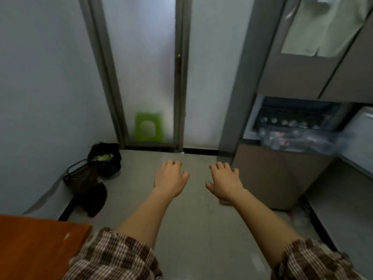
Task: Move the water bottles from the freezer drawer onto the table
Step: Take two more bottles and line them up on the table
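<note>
Between table (40, 249) and freezer drawer (302, 143), hands (171, 176) hover

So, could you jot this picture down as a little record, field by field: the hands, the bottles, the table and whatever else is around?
left hand: stretched forward over the floor, holds nothing
right hand: stretched forward beside it, holds nothing
freezer drawer: open, at the right, blurred
water bottles: lying in the drawer, number unclear
table: orange corner at lower left
green stool: behind the frosted door
black bag: on the floor by the left wall
</note>
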Motion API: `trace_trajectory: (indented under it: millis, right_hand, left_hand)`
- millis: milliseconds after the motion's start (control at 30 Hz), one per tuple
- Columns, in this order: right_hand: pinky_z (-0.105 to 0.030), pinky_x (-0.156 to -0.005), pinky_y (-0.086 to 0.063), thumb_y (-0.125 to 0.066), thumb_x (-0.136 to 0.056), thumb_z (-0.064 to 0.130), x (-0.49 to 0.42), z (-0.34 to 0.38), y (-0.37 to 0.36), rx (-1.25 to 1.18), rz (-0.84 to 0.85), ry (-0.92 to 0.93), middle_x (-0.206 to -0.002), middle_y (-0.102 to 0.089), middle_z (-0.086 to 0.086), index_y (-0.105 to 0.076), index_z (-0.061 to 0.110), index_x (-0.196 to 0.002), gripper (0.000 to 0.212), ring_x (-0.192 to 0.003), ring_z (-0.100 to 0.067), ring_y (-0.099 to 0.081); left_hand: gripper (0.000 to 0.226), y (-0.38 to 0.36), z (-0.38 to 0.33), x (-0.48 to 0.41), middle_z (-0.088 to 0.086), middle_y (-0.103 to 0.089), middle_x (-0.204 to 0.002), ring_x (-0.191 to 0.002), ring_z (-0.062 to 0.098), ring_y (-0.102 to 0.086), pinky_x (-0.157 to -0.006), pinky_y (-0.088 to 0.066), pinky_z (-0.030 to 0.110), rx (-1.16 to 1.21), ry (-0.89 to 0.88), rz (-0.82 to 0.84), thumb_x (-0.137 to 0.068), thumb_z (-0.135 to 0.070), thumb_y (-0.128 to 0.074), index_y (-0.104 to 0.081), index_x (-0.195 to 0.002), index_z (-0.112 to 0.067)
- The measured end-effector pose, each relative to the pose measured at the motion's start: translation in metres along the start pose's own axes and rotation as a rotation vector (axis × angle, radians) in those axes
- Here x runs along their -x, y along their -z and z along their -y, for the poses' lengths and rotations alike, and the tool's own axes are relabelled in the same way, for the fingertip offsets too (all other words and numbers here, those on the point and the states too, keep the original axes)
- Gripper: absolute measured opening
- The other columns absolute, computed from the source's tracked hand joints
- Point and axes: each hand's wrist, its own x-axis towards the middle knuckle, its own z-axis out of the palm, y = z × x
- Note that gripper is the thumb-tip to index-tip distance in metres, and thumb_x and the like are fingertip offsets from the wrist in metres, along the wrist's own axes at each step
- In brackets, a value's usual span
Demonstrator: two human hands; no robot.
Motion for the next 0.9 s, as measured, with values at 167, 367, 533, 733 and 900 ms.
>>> trace_trajectory:
  millis: [167, 367, 533, 733, 900]
  right_hand:
    - [-0.053, -0.101, -0.031, -0.046, -0.092, 0.035, -0.028, -0.122, 0.023, 0.019, -0.049, -0.141, -0.132, -0.043, -0.012, -0.04, 0.011, -0.129, 0.044, -0.123, -0.032, -0.037]
    - [-0.053, -0.105, -0.03, -0.048, -0.092, 0.037, -0.088, -0.263, 0.044, -0.046, -0.118, -0.309, -0.138, -0.041, -0.011, -0.039, 0.013, -0.132, 0.048, -0.131, -0.03, -0.033]
    - [-0.051, -0.105, -0.029, -0.046, -0.093, 0.037, -0.135, -0.374, 0.054, -0.082, -0.169, -0.387, -0.137, -0.042, -0.008, -0.039, 0.015, -0.134, 0.047, -0.129, -0.028, -0.035]
    - [-0.051, -0.104, -0.029, -0.049, -0.091, 0.038, -0.174, -0.493, 0.052, -0.127, -0.192, -0.45, -0.139, -0.043, -0.009, -0.039, 0.015, -0.135, 0.05, -0.13, -0.029, -0.035]
    - [-0.047, -0.097, -0.032, -0.049, -0.091, 0.037, -0.215, -0.594, 0.047, -0.154, -0.212, -0.44, -0.13, -0.049, -0.01, -0.046, 0.015, -0.128, 0.043, -0.122, -0.03, -0.039]
  left_hand:
    - [0.04, -0.032, -0.106, -0.078, 0.009, -0.057, -0.123, -0.116, 0.028, -0.049, -0.089, -0.043, 0.038, -0.053, -0.201, -0.027, -0.092, -0.035, -0.044, -0.057, -0.123, -0.013]
    - [0.037, -0.076, -0.234, -0.187, 0.008, -0.057, -0.121, -0.115, 0.028, -0.05, -0.09, -0.045, 0.039, -0.02, -0.352, -0.049, -0.093, -0.035, -0.043, -0.057, -0.119, -0.013]
    - [0.039, -0.114, -0.334, -0.269, 0.008, -0.057, -0.125, -0.116, 0.027, -0.051, -0.091, -0.046, 0.038, 0.071, -0.416, -0.065, -0.093, -0.035, -0.045, -0.056, -0.124, -0.014]
    - [0.038, -0.163, -0.421, -0.326, 0.007, -0.058, -0.126, -0.117, 0.027, -0.05, -0.089, -0.046, 0.039, 0.146, -0.478, -0.026, -0.092, -0.033, -0.048, -0.057, -0.124, -0.015]
    - [0.034, -0.209, -0.48, -0.376, 0.003, -0.06, -0.121, -0.114, 0.024, -0.052, -0.087, -0.047, 0.038, 0.215, -0.474, -0.003, -0.091, -0.029, -0.052, -0.059, -0.121, -0.017]
